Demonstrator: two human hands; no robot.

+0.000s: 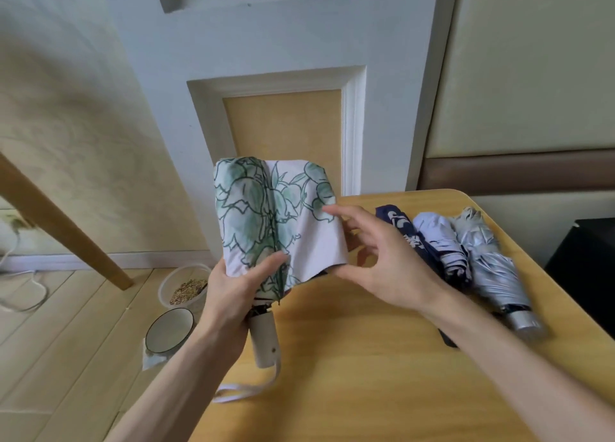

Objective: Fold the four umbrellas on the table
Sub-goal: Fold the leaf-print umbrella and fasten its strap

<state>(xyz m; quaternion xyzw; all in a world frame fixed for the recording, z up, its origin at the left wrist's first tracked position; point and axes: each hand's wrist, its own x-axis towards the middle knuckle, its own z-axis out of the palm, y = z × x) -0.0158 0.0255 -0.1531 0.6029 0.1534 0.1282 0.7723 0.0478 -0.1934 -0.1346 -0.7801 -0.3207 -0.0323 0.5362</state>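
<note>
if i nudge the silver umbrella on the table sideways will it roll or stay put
The silver umbrella would probably roll a little: it is a bundled, roughly round shape lying flat on the smooth table. Its loose, crumpled folds would likely damp that and give softly. Pushed left, it should soon meet the pale blue umbrella beside it.

Thin cloth, matt and softly creased, printed green on pale white, covers the floral umbrella (266, 221). Its handle (264, 341) looks like smooth cream plastic, with a flat fabric wrist strap (246, 390). The table (366, 375) is light wood with a smooth, faintly glossy finish. On it, the navy umbrella (399, 225) and pale lilac umbrella (439, 238) show matt, crumpled fabric; the silver umbrella (489, 261) carries a metallic sheen. On the wood-look plank floor (66, 325) stand a translucent plastic tub (186, 288) and a glossy glazed bowl (169, 330).
</note>
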